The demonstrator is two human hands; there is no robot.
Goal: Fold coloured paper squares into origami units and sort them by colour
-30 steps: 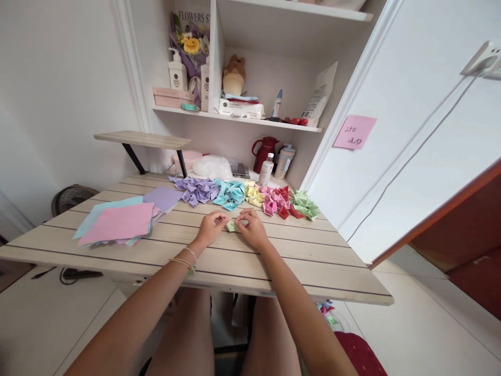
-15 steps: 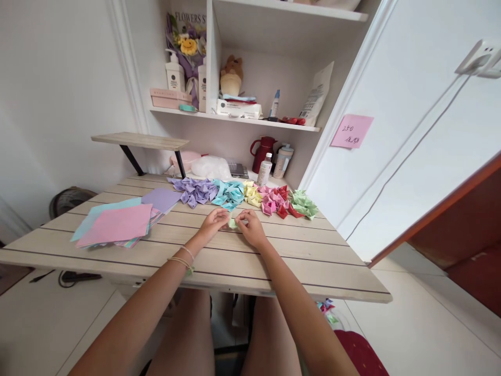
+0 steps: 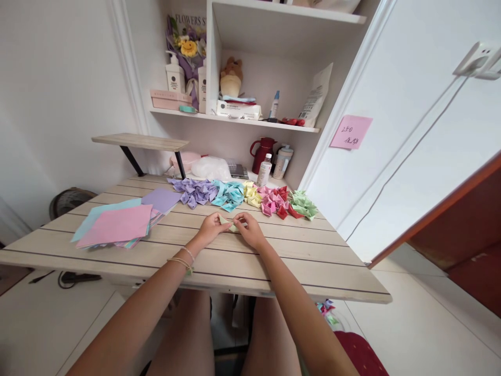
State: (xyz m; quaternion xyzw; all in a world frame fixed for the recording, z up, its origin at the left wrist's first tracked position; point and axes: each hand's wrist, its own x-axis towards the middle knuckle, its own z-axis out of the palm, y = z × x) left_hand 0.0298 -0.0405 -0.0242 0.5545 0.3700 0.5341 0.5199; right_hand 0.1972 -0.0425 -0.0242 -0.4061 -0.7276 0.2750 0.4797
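Note:
Between my hands is a small piece of folded light green paper (image 3: pixel 228 224), held just above the wooden table (image 3: pixel 242 261). My left hand (image 3: pixel 210 228) pinches its left end. The fingers of my right hand (image 3: pixel 249 230) are closed on its right end, partly hiding it. Behind my hands lies a row of folded paper pieces: purple ones (image 3: pixel 195 191), blue ones (image 3: pixel 229 195), yellow ones (image 3: pixel 251 194), pink ones (image 3: pixel 270 201), a few red ones (image 3: pixel 282 211) and green ones (image 3: pixel 303 203).
Flat coloured paper sheets (image 3: pixel 117 223) are stacked at the table's left. A small raised shelf (image 3: pixel 141 141) stands behind them. At the back are a bottle (image 3: pixel 264 170), a dark red jug (image 3: pixel 263 154) and a tumbler (image 3: pixel 283 162). A pink note (image 3: pixel 351 131) sticks to the wall.
The green paper has turned and now shows as a longer, slanted strip reaching into my left hand. Both hands have shifted slightly toward me.

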